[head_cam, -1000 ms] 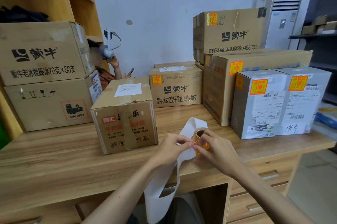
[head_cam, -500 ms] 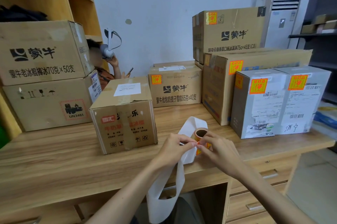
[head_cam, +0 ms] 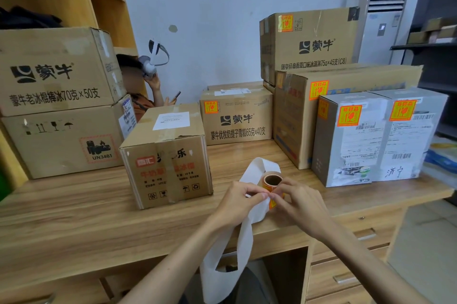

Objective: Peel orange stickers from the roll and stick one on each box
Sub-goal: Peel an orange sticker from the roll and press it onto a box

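I see orange square stickers (head_cam: 349,115) on the grey and brown boxes at right (head_cam: 329,155); the front brown taped carton (head_cam: 168,155) looks bare. My left hand (head_cam: 237,202) and right hand (head_cam: 303,202) each keep a pinching grip on the brown-cored orange sticker roll (head_cam: 272,181).

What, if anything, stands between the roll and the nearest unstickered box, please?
Nothing visible does. The right hand holds the roll and the left hand pinches its backing strip, just right of that box, with only bare desk between. It hangs off the desk's front edge.
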`<state>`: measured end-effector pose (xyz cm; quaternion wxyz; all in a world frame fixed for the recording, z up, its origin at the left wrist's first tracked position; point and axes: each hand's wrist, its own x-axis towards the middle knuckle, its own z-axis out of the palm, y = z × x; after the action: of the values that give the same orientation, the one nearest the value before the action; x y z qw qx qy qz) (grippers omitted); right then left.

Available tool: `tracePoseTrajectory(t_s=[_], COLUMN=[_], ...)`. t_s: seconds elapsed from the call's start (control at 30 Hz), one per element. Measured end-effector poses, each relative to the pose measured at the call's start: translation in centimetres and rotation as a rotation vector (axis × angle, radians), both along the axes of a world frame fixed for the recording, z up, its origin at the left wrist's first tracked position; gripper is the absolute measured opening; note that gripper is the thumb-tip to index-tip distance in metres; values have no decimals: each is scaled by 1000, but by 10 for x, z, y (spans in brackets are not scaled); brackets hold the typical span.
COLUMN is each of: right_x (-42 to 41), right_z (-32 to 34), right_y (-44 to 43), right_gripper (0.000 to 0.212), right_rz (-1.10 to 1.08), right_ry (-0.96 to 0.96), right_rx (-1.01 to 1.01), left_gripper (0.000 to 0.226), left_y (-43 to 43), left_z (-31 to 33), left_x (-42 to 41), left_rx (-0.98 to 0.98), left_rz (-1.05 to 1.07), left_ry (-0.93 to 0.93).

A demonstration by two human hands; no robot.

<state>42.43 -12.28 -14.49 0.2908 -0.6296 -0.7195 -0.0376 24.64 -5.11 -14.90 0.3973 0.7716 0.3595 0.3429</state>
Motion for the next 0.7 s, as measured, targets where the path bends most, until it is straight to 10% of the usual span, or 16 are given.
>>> tracePoseTrajectory(t_s=[0.7], right_x=[37], right_z=[20], right_y=[-15], right_gripper=[23], right_rz=[-121], right_ry=[588], right_rx=[15], left_gripper=[14], left_y=[5], left_z=[-4], left_x=[12], left_rx=[45], left_rz=[192], left_ry=[3])
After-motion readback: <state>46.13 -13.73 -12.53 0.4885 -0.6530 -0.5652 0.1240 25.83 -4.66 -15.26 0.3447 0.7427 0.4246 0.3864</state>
